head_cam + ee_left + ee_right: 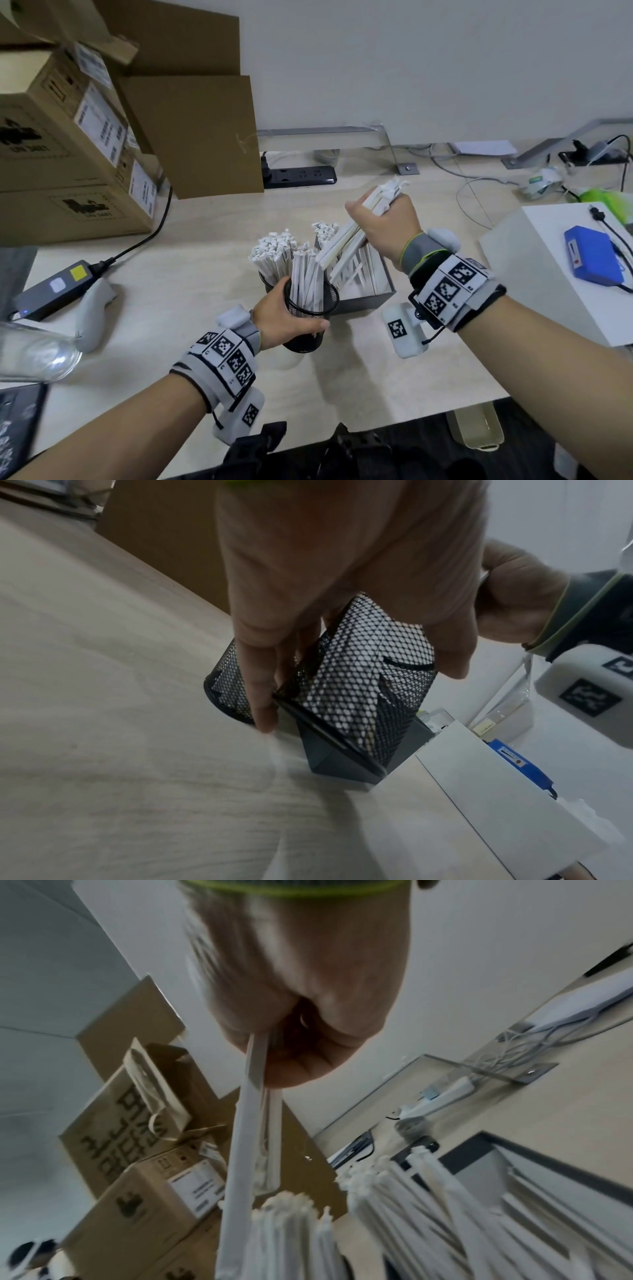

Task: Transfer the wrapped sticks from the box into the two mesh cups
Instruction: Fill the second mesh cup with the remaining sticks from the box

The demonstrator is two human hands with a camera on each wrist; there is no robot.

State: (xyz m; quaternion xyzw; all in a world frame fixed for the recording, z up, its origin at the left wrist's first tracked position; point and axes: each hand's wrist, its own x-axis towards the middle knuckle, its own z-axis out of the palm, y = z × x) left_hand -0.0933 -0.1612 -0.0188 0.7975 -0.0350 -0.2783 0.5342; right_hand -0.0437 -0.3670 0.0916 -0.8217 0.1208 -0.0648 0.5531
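My left hand (286, 322) grips the near black mesh cup (310, 323), which is tilted and packed with white wrapped sticks (308, 277). In the left wrist view its fingers (257, 691) curl round the mesh cup (359, 691). A second mesh cup (265, 279) stands just behind, full of sticks (272, 251). My right hand (383, 222) grips a slanted bundle of wrapped sticks (356, 229) above the grey box (370, 298), their lower ends over the near cup. The right wrist view shows the fist on the bundle (243, 1150). More sticks lie in the box (514, 1153).
Cardboard boxes (65, 147) are stacked at the back left. A black power strip (299, 176) and cables run along the wall. A power adapter (54, 291) lies at left. A white box (561, 267) with a blue device (594, 257) stands at right.
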